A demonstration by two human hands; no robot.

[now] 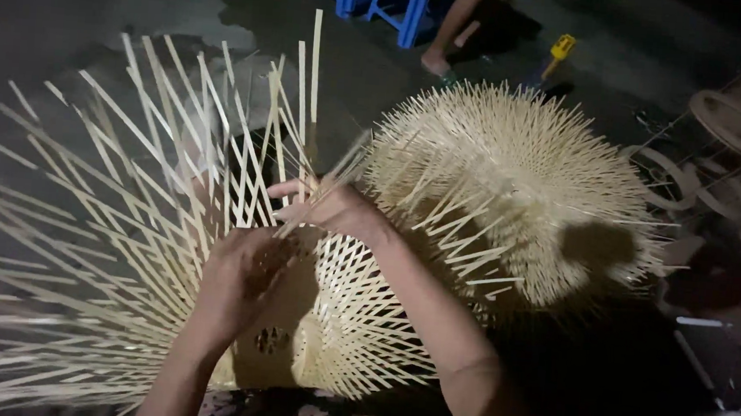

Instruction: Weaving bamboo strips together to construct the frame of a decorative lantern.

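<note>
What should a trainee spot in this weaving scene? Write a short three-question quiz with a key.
1. True or false: both hands work on the half-woven bamboo piece in the lap.
2. Which hand pinches the upright bamboo strips? A) left hand B) right hand C) neither
3. What lies on the floor beyond the right hand?

Key
1. True. The left hand presses on the weave and the right hand is at the strips just above it.
2. B. The right hand's fingers close around a few strips.
3. A second woven bamboo piece with loose strip ends sticking out all round; beyond it are blue stools and another person's foot.
</note>
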